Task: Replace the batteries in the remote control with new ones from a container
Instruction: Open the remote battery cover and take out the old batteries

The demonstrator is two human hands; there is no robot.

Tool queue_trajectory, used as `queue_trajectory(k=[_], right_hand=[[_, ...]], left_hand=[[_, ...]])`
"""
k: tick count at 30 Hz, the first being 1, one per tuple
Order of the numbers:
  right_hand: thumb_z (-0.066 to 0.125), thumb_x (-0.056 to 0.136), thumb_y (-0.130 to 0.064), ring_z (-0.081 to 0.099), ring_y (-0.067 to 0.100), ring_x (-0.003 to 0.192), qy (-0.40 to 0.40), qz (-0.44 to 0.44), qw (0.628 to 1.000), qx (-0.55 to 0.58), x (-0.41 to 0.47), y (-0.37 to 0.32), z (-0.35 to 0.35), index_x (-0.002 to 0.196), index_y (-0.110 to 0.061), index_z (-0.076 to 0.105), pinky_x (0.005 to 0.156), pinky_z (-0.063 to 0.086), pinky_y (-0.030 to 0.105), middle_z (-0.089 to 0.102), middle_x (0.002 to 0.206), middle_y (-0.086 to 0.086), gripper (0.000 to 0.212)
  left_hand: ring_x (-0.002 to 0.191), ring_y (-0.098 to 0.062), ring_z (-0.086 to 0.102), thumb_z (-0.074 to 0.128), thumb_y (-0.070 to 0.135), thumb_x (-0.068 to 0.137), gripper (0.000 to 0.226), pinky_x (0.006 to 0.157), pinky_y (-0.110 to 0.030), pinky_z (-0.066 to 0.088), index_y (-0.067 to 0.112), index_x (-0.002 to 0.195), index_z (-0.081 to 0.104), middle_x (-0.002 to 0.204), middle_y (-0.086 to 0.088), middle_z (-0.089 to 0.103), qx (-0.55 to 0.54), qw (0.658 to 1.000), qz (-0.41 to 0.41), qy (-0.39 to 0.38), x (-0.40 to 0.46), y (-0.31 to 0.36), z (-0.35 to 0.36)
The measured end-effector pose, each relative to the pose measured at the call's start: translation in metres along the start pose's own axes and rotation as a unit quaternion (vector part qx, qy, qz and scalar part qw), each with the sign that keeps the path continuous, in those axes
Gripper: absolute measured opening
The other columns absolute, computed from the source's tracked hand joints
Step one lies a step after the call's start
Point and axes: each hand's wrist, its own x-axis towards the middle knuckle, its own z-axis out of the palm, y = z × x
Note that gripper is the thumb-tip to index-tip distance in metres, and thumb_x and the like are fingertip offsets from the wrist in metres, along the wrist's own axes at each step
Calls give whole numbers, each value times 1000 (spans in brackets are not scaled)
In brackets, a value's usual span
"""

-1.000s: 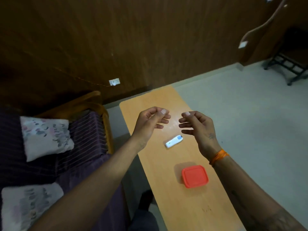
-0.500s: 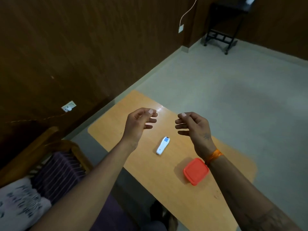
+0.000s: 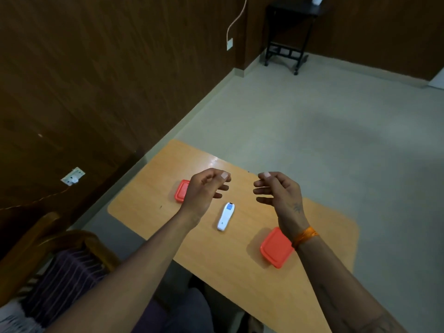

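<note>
A small white remote control [image 3: 225, 216] with a blue patch near its far end lies on the orange-brown table [image 3: 153, 203], between my two arms. My left hand [image 3: 207, 188] hovers above the table to the remote's upper left, fingers loosely curled and holding nothing. My right hand [image 3: 278, 191] floats to the remote's upper right, fingers also curled and apart, empty. A red lidded container [image 3: 275, 247] sits to the right of the remote, partly under my right wrist. A second red container [image 3: 180, 191] peeks out behind my left hand.
A wooden armchair with a striped purple cushion [image 3: 60, 272] stands at the left, close to the table edge. Dark wood panelling with a wall socket [image 3: 72, 176] lines the left wall. A black metal stand [image 3: 287, 37] is in the far corner, with grey floor [image 3: 312, 131] between.
The camera has swung right and tilted, so the table now shows both red containers. My hands stay raised over the remote, slightly farther apart.
</note>
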Motion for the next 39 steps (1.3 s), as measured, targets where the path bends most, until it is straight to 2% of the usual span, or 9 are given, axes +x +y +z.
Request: queue_trajectory(k=[5, 11, 16, 19, 24, 30, 34, 35, 39], right_hand=[[56, 105, -31, 75, 25, 88, 63, 9, 998, 26, 5, 17, 23, 108, -11, 74, 77, 63, 42, 77, 97, 11, 26], [58, 104, -31, 74, 26, 88, 174, 24, 982, 69, 9, 52, 71, 109, -10, 74, 78, 62, 44, 77, 97, 12, 27], [59, 103, -31, 74, 23, 88, 222, 56, 969, 94, 12, 83, 108, 110, -8, 73, 78, 61, 44, 77, 101, 15, 28], [61, 102, -31, 74, 23, 88, 229, 71, 966, 95, 18, 116, 120, 109, -7, 73, 77, 60, 43, 76, 103, 17, 28], [65, 90, -40, 72, 21, 86, 222, 93, 966, 89, 40, 199, 122, 108, -6, 73, 73, 59, 40, 76, 94, 10, 39], [66, 99, -30, 71, 19, 84, 217, 120, 967, 67, 82, 323, 116, 104, -8, 74, 75, 58, 42, 76, 90, 6, 24], [66, 98, -27, 70, 17, 82, 204, 109, 972, 30, 110, 388, 116, 101, -11, 75, 75, 59, 41, 76, 92, 10, 18], [66, 98, -27, 71, 16, 81, 202, 101, 974, 18, 116, 401, 116, 99, -13, 75, 75, 60, 42, 76, 93, 10, 17], [67, 94, -31, 73, 19, 84, 248, 54, 966, -53, 141, 457, 118, 88, -21, 75, 79, 63, 49, 77, 85, 0, 14]], left_hand=[[100, -30, 76, 61, 28, 104, 22, 84, -44, 59, 13, 109, 76, 107, -6, 80, 8, 995, -3, -97, 37, -15, -13], [101, -33, 74, 59, 24, 105, 21, 81, -39, 58, 12, 111, 75, 108, -8, 79, 31, 976, -8, -216, 92, -44, -38], [97, -27, 75, 61, 25, 104, 21, 82, -40, 58, 12, 110, 76, 107, -6, 80, 72, 961, -37, -266, 115, -85, -61], [89, -17, 75, 62, 26, 103, 20, 82, -40, 57, 13, 108, 76, 104, -4, 81, 83, 960, -46, -265, 130, -119, -71], [92, -17, 75, 62, 29, 102, 19, 82, -40, 57, 17, 106, 76, 101, 1, 81, 73, 968, -55, -234, 151, -200, -72], [91, -18, 75, 63, 31, 101, 18, 79, -38, 57, 18, 103, 75, 99, 3, 81, 84, 974, -51, -204, 175, -323, -59], [94, -28, 73, 65, 28, 100, 14, 79, -39, 56, 19, 102, 75, 98, -3, 79, 110, 974, -9, -196, 199, -393, -46], [92, -25, 73, 66, 28, 99, 13, 80, -37, 56, 20, 103, 75, 98, -1, 79, 124, 973, 11, -196, 205, -409, -43], [93, -1, 69, 69, 27, 98, 15, 78, -13, 51, 25, 112, 74, 103, 15, 76, 195, 956, 105, -190, 222, -462, -34]])
